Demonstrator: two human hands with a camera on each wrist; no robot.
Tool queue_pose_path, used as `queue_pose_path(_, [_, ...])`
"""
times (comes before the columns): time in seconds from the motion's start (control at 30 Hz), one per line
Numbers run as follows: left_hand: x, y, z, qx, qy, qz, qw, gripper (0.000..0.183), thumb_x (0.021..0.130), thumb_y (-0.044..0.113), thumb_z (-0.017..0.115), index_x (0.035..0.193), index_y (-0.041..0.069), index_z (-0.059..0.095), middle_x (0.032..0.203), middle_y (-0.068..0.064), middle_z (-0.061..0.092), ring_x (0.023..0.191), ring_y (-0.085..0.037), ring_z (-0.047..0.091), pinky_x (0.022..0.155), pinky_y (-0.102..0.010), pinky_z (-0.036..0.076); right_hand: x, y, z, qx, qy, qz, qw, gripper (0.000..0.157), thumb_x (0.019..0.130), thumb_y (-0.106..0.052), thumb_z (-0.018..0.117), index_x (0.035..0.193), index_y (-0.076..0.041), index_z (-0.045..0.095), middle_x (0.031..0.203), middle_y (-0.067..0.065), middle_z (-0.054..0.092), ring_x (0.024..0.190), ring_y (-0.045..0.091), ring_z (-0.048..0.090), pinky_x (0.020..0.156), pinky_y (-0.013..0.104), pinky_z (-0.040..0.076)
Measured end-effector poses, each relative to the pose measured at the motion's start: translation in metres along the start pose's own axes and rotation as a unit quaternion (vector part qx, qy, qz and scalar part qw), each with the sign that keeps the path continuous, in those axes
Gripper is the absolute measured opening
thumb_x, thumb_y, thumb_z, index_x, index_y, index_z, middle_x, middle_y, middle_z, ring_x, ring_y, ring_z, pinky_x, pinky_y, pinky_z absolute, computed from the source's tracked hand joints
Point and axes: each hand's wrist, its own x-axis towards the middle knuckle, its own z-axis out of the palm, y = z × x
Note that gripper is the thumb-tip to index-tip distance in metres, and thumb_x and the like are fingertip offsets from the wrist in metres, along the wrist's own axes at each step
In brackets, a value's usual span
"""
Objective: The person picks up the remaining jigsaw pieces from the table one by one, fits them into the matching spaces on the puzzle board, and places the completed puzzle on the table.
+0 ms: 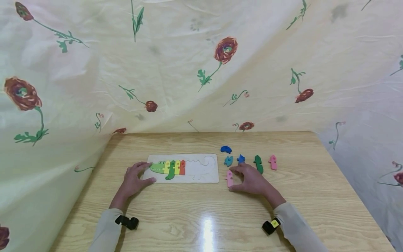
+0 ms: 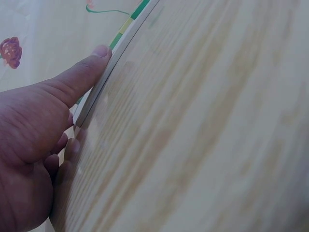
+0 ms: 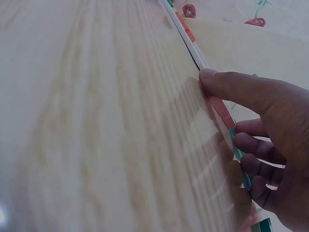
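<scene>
A pale wooden puzzle board [image 1: 201, 178] lies on the table, its left part filled with a green crocodile head [image 1: 157, 168] and yellow, green and red pieces [image 1: 182, 167]. My left hand [image 1: 134, 179] rests on the board's left end, its thumb [image 2: 91, 67] lying straight along the near edge. To the right of the board, my right hand [image 1: 250, 180] pinches a pink puzzle piece [image 1: 230, 179] between thumb and index finger, at its near and far ends. That piece is at table level; whether it touches the wood is unclear. The other right fingers [image 3: 260, 166] are bent.
Beyond the right hand lie a dark blue curved piece [image 1: 225, 149], a light blue piece [image 1: 228, 161] and a blue piece [image 1: 241, 159]. A green piece [image 1: 258, 163] and another pink piece [image 1: 273, 162] lie farther right. Flowered cloth [image 1: 176, 87] hangs behind the table [image 1: 176, 217].
</scene>
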Motion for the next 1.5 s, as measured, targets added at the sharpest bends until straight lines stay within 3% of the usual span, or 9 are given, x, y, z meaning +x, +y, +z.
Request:
queue_pose_path(0.77, [0.0004, 0.0001, 0.0009, -0.007, 0.000, -0.002, 1.0000, 0.078, 0.082, 0.044, 0.085, 0.149, 0.017, 0.054, 0.158, -0.017, 0.038, 0.142, -0.044, 0.026, 0.112, -0.068, 0.020, -0.0017, -0.0014, 0.0023, -0.007, 0.012, -0.001, 1.000, 0.076, 0.074, -0.056, 0.087, 0.131, -0.010, 0.067, 0.123, 0.004, 0.064, 0.110, 0.022, 0.058, 0.098, 0.047, 0.052])
queue_pose_path(1.07, [0.0002, -0.0005, 0.0004, -0.001, 0.003, 0.004, 1.0000, 0.079, 0.082, 0.043, 0.086, 0.149, 0.015, 0.054, 0.157, -0.019, 0.039, 0.140, -0.044, 0.027, 0.111, -0.067, 0.020, -0.0025, -0.0019, 0.0020, 0.004, 0.019, -0.003, 1.000, 0.075, 0.074, -0.054, 0.088, 0.130, -0.011, 0.066, 0.110, -0.004, 0.062, 0.098, 0.016, 0.054, 0.090, 0.041, 0.053])
queue_pose_path(1.3, [0.0004, -0.0003, 0.0005, -0.001, 0.004, 0.004, 1.0000, 0.079, 0.081, 0.043, 0.086, 0.148, 0.015, 0.055, 0.157, -0.019, 0.039, 0.140, -0.044, 0.028, 0.111, -0.066, 0.020, -0.0012, 0.0010, 0.0010, 0.017, 0.021, 0.004, 1.000, 0.072, 0.073, -0.053, 0.089, 0.129, -0.014, 0.066, 0.099, -0.008, 0.056, 0.090, 0.014, 0.051, 0.075, 0.029, 0.048])
queue_pose_path(1.5, [0.0011, -0.0011, 0.0007, 0.001, 0.003, 0.003, 1.0000, 0.079, 0.082, 0.045, 0.085, 0.149, 0.015, 0.054, 0.157, -0.019, 0.038, 0.140, -0.045, 0.027, 0.111, -0.067, 0.019, -0.0009, 0.0000, -0.0024, 0.022, 0.027, 0.002, 0.999, 0.071, 0.074, -0.052, 0.089, 0.128, -0.013, 0.066, 0.099, -0.007, 0.055, 0.089, 0.015, 0.050, 0.073, 0.028, 0.047])
